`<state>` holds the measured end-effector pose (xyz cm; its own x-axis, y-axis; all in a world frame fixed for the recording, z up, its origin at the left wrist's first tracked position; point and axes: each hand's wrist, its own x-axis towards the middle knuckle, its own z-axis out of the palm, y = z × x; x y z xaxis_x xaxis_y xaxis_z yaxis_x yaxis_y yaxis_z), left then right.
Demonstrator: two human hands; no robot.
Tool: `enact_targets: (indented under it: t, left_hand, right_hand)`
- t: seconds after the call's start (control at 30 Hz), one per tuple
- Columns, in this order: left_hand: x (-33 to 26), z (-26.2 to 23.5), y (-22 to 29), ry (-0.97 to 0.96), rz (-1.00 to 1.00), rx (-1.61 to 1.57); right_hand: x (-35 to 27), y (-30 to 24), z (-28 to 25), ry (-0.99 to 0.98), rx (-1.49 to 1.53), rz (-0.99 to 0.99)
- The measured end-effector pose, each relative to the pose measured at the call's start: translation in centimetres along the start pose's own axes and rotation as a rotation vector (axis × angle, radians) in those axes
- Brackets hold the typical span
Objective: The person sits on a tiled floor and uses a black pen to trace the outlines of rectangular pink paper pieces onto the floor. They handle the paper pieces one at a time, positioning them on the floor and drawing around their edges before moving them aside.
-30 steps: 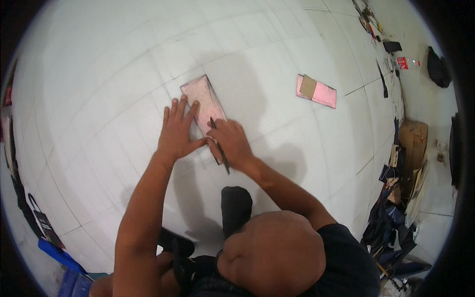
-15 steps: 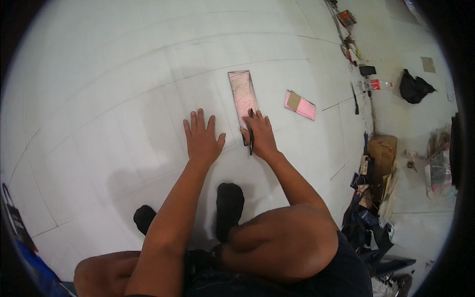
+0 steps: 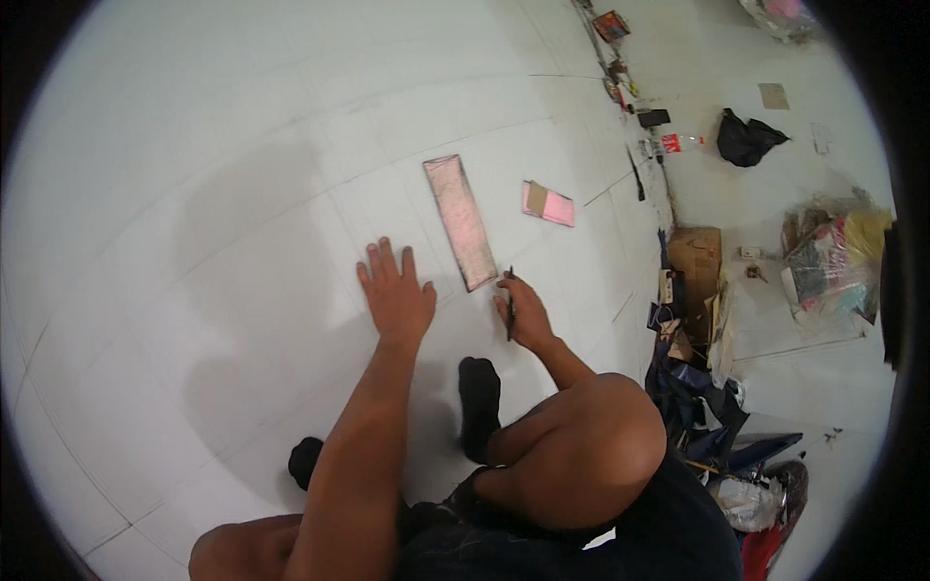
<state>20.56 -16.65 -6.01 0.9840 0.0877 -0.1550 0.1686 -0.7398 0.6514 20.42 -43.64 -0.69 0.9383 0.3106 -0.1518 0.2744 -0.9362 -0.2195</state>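
A long pink strip (image 3: 459, 221) with dark edges lies flat on the white marked surface (image 3: 242, 290). My left hand (image 3: 397, 295) rests palm down to the left of the strip, fingers spread and nothing under them that I can see. Just off the strip's near end, my right hand (image 3: 526, 312) grips a slim black pen (image 3: 511, 308), held roughly upright in the picture. To the right lies a smaller pink piece (image 3: 558, 208) with a brown patch (image 3: 536, 198) across it.
Along the right side run a cardboard box (image 3: 696, 252), dark cloth (image 3: 697, 387) and small items. Beyond are a black plastic bag (image 3: 749, 137), a clear bottle with a red label (image 3: 682, 143) and a stuffed plastic bag (image 3: 828, 261). My socked foot (image 3: 479, 407) stands near my right hand.
My right hand has drawn back toward me with the pen, off the strip, whose near end now shows. The view has shifted; my left hand stays flat.
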Motion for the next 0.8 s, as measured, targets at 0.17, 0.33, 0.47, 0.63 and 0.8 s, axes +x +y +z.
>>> enact_targets:
  t: [0.17, 0.33, 0.47, 0.63, 0.8]
  left_hand:
    - [0.3, -0.7, 0.1, -0.036, -0.001, 0.047]
    - [0.6, -2.0, 1.2, -0.1, -0.041, 0.13]
    - [0.9, -2.2, 0.8, -0.08, -0.014, 0.199]
    - [2.0, -2.9, 2.4, -0.099, -0.085, 0.234]
    - [4.3, -2.4, 2.8, -0.053, 0.104, 0.279]
  right_hand:
    - [2.3, 0.3, -2.2, 0.006, 0.011, 0.02]
    - [4.7, 4.6, -1.6, 0.24, 0.044, 0.056]
    - [8.4, 8.5, -1.9, 0.332, 0.095, 0.041]
    - [15.7, 15.1, -2.7, 0.327, 0.13, 0.016]
    - [17.7, 15.3, -4.0, 0.13, 0.074, -0.051]
